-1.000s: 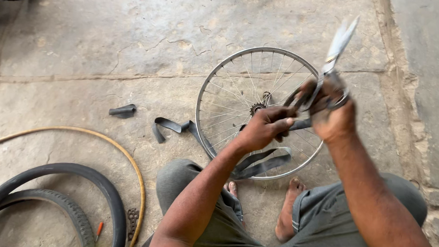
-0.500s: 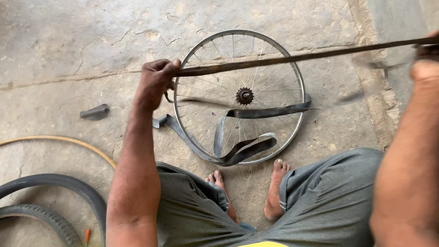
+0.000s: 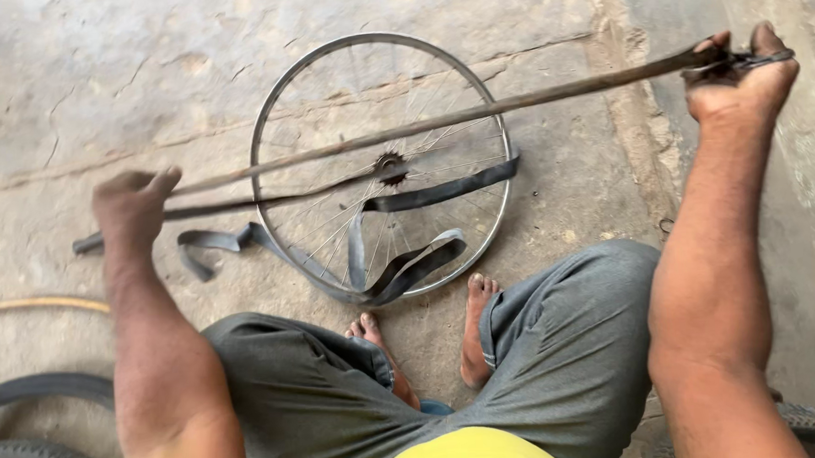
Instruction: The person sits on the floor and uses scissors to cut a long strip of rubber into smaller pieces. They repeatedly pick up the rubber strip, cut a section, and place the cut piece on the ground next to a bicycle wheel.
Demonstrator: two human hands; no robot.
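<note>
Between the two raised hands a long dark rubber strip [image 3: 476, 111] was drawn out taut, slanting from low on the person's left to high on the right; the right hand [image 3: 738, 82] was closed over its upper end, thumb and fingers folded round the rubber, with a thin bit of dark metal poking out past the fingertips (too small to tell what it was); the left hand [image 3: 132, 206] was curled at the lower end, fingers bent and blurred, and the strip ran in behind them, so whether they truly pinched it could not be told; a short tail of the strip [image 3: 87, 243] showed beyond that hand.

Below the stretched strip a bare bicycle wheel rim [image 3: 266, 125] lay flat on the cracked concrete floor [image 3: 99, 78], its sprocket [image 3: 390, 166] at the hub; a slack black inner tube [image 3: 400, 266] draped across the spokes and trailed off the rim toward the left; the person's bare feet [image 3: 476, 327] rested just beside the near edge of the rim, knees in grey trousers [image 3: 559, 341] spread to either side; a black tyre [image 3: 39, 392] curved along the lower left corner, with a yellowish hose [image 3: 35, 306] near it.
</note>
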